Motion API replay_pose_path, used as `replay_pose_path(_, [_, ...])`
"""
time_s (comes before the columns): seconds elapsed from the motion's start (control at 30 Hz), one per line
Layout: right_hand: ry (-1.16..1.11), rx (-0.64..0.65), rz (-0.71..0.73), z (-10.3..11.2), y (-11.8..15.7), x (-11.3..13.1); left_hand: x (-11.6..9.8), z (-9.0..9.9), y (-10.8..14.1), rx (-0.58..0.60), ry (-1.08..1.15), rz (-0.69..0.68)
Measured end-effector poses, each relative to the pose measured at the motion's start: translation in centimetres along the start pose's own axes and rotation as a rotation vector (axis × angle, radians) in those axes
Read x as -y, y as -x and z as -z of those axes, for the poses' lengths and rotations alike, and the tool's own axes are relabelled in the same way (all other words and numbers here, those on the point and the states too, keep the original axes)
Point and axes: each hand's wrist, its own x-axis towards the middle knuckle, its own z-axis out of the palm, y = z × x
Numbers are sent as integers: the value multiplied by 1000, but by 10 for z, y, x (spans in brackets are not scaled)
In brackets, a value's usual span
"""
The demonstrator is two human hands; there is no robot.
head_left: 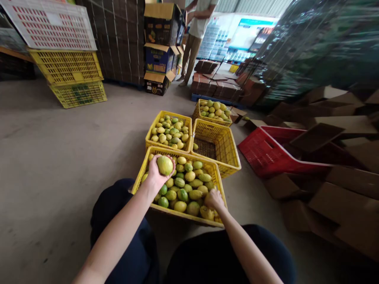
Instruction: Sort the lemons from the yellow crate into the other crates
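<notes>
In front of my knees stands a yellow plastic crate (217, 182) holding many green and yellow, lemon-like oval fruits (190, 176). Over its left part, my left hand (156, 173) cups a rounded yellow-green fruit (165, 165), thumb and fingers around its sides. My right hand (214, 198) reaches into the crate's right side with its fingers curled down among the fruits. What those fingers grip, if anything, is hidden. Just beyond sit a yellow crate (147, 139) full of similar fruits and another yellow crate (219, 162) with a single fruit showing at its left side.
Farther back is one more filled yellow crate (214, 121). To the right, a red crate (254, 154) lies among a heap of cardboard boxes (340, 193). Stacked crates (71, 67) stand at the left. A person (197, 35) stands at the back near printed cartons (160, 59).
</notes>
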Motion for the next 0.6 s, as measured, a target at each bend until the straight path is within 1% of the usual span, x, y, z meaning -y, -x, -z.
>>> replay_pose_path(0.1, [32, 32, -13, -1, 2, 2, 4, 5, -8, 42, -113, -34])
replay_pose_path(0.27, [25, 86, -7, 1, 3, 0, 10, 3, -11, 14, -96, -22])
replay_pose_path(0.37, [33, 71, 2, 7, 6, 5, 12, 4, -11, 38, -177, -47])
replay_pose_path(0.43, [37, 28, 16, 16, 8, 12, 12, 7, -13, 54, -245, -75])
replay_pose_path(0.5, [1, -42, 59, 31, 11, 19, 11, 11, -16, 35, -254, -105])
replay_pose_path(0.53, [-59, -83, 93, 40, 13, 22, 11, 12, -16, 16, -238, -123])
replay_pose_path(0.57, [-180, -131, 134, 50, 15, 25, 11, 13, -16, -7, -214, -140])
replay_pose_path(0.6, [-361, -168, 175, 60, 17, 28, 11, 13, -16, -29, -186, -152])
